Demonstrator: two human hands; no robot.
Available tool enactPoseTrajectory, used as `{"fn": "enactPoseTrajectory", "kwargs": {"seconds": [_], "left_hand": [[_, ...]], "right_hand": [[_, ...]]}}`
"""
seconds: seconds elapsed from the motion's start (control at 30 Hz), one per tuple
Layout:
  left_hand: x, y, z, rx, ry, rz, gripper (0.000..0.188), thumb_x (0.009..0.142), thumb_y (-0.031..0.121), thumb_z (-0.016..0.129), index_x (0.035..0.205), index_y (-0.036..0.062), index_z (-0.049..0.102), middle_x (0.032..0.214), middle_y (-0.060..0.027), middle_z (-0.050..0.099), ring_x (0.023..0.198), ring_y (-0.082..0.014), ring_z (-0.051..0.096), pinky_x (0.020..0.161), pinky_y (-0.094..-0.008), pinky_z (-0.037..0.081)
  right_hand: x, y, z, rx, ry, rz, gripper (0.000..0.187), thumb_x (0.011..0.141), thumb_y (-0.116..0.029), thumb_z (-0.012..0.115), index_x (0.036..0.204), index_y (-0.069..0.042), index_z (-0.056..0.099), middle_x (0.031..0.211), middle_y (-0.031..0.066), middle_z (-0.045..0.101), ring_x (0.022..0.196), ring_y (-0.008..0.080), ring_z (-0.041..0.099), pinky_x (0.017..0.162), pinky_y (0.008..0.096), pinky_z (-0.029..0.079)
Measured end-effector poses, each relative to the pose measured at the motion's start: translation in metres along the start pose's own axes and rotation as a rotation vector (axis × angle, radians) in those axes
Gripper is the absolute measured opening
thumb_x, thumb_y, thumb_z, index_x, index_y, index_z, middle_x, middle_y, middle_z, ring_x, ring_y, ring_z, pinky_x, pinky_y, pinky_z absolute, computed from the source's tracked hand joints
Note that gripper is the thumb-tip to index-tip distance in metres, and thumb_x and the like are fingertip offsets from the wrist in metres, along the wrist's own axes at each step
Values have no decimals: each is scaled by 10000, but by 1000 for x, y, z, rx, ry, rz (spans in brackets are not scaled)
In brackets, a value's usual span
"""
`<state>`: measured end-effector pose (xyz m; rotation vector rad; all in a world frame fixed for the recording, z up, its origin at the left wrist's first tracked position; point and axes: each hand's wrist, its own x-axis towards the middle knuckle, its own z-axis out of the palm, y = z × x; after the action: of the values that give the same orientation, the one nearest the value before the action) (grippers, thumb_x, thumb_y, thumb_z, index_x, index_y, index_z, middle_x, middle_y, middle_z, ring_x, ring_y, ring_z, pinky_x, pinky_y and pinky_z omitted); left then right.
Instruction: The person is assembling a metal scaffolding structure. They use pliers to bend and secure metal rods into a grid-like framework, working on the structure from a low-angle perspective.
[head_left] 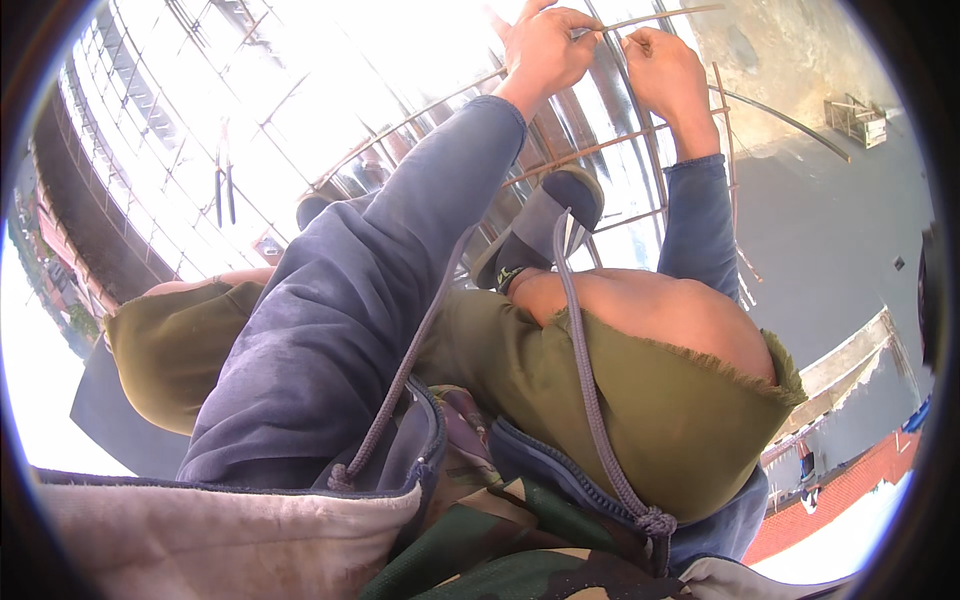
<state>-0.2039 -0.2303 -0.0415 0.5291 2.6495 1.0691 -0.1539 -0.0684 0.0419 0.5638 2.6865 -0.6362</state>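
At the top of the head view, my left hand (548, 48) is closed, its thumb and fingers pinched on a thin steel rod (660, 16) that extends to the right. Just right of it, my right hand (668, 82) is curled shut with the fingertips pinched together. What it holds, if anything, is too small to make out. Between and below both hands lies a grid of rusty steel bars (620, 145). My shoe (550, 215) rests on this grid under the hands.
A long-handled tool like pincers (224, 190) hangs among the bars at left. A dark curved rod (785, 122) sticks out right over a grey concrete surface (830, 220). A small wooden frame (857, 122) lies at upper right. Bright glare washes out the upper left.
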Motion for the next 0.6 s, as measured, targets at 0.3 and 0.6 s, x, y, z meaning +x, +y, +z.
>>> {"fn": "enactPoseTrajectory", "kwargs": {"seconds": [0.3,0.6], "left_hand": [[5,15,-26,-5,-120,1,283,947,312,684,1170,203,820,1310,-64,754,1394,-382,596,1186,-666,372],[5,9,-35,31,-78,-117,248,964,345,675,1141,277,834,1346,3,742,1529,-365,452,1211,-836,180]], "right_hand": [[59,-23,-9,-300,-126,-290,283,974,-283,659,1083,-58,792,1008,268,776,999,454,750,877,534,585],[95,-28,-19,-391,-136,-264,240,1010,-270,636,1061,-71,759,985,234,782,970,444,752,846,532,585]]}}
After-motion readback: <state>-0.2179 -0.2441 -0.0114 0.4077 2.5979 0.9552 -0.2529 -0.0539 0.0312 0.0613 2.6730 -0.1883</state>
